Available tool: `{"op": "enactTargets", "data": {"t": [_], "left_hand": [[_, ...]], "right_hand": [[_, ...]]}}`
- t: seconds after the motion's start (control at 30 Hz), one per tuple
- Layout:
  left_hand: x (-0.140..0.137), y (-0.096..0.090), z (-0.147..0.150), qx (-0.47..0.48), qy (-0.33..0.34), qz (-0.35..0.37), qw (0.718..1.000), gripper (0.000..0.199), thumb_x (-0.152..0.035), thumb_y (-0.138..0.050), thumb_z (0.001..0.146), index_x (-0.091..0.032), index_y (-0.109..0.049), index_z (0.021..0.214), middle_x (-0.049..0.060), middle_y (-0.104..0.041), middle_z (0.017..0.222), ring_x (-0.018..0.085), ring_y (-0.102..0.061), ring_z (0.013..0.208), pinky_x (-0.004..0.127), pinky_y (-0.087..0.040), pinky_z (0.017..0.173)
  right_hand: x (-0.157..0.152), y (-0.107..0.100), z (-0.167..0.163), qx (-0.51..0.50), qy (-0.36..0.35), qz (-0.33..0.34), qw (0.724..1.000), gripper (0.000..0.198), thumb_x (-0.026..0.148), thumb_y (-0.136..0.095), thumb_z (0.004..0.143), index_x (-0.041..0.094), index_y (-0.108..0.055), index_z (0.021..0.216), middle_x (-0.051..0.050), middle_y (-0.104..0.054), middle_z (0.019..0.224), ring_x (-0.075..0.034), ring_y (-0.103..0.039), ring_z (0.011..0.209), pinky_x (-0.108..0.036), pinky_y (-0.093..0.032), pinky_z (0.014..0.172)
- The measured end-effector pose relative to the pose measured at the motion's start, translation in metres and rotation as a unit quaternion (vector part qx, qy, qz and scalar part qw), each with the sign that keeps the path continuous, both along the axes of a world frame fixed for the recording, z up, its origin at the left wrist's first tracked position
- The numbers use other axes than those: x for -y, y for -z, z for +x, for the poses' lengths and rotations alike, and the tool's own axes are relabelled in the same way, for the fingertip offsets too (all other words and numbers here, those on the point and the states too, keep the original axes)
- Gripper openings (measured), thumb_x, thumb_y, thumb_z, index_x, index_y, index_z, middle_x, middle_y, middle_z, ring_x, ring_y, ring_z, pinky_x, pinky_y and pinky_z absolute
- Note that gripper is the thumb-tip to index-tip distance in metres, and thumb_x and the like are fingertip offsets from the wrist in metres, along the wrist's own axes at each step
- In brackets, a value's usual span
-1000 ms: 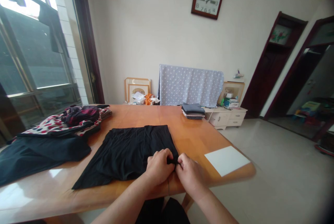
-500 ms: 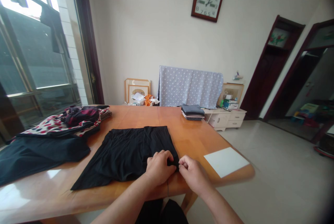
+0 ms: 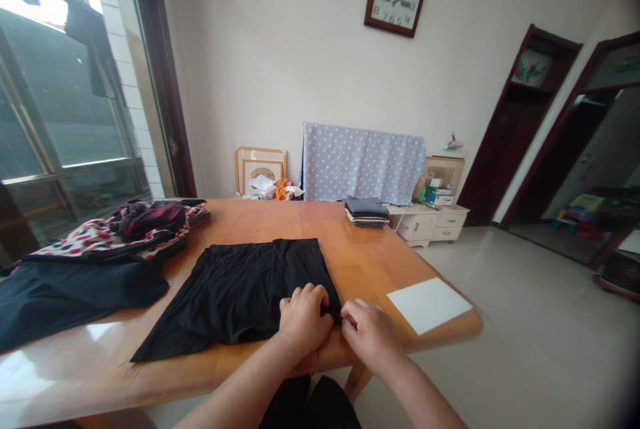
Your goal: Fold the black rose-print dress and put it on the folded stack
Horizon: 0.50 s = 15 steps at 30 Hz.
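A black garment lies flat and somewhat wrinkled on the wooden table, and its exact kind cannot be made out. My left hand rests over its lower right part, fingers curled and closed on the cloth. Just right of it, my right hand pinches the garment's right corner near the table's front edge. The fingertips of both hands face each other, a small gap apart.
A heap of clothes, dotted and dark, lies on the table's left side. Folded clothes are stacked at the far edge. A white sheet lies near the right corner. Behind stand a cloth-covered object and a low cabinet.
The whole view has shifted slightly. Both hands stay at the garment's right corner, with hardly any visible movement, and the garment lies as before.
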<state>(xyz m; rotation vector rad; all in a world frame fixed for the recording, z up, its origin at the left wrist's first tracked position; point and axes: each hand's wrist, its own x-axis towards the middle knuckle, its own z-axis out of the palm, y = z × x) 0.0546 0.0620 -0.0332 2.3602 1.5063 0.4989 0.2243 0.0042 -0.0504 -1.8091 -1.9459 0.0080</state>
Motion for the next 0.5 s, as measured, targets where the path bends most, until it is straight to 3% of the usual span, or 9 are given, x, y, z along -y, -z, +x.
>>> {"op": "enactTargets", "data": {"t": [0.23, 0.5], "left_hand": [[-0.006, -0.002, -0.016, 0.040, 0.054, -0.027, 0.997, 0.015, -0.026, -0.059, 0.072, -0.028, -0.061, 0.086, -0.001, -0.066, 0.102, 0.025, -0.057, 0.103, 0.035, -0.040, 0.079], [-0.003, 0.000, -0.017, 0.045, 0.052, -0.017, 0.998, 0.013, -0.029, -0.058, 0.077, -0.029, -0.065, 0.088, 0.000, -0.067, 0.103, 0.026, -0.058, 0.105, 0.036, -0.041, 0.081]], "right_hand": [[0.002, 0.000, 0.000, -0.040, 0.005, -0.002, 0.999, 0.017, 0.014, -0.052, 0.083, 0.026, -0.064, 0.086, 0.002, -0.065, 0.084, -0.015, -0.058, 0.077, -0.026, -0.032, 0.067], [-0.002, -0.003, -0.016, -0.034, -0.006, 0.015, 0.999, 0.013, 0.017, -0.058, 0.082, 0.026, -0.063, 0.090, 0.001, -0.065, 0.086, -0.017, -0.057, 0.082, -0.028, -0.033, 0.071]]}}
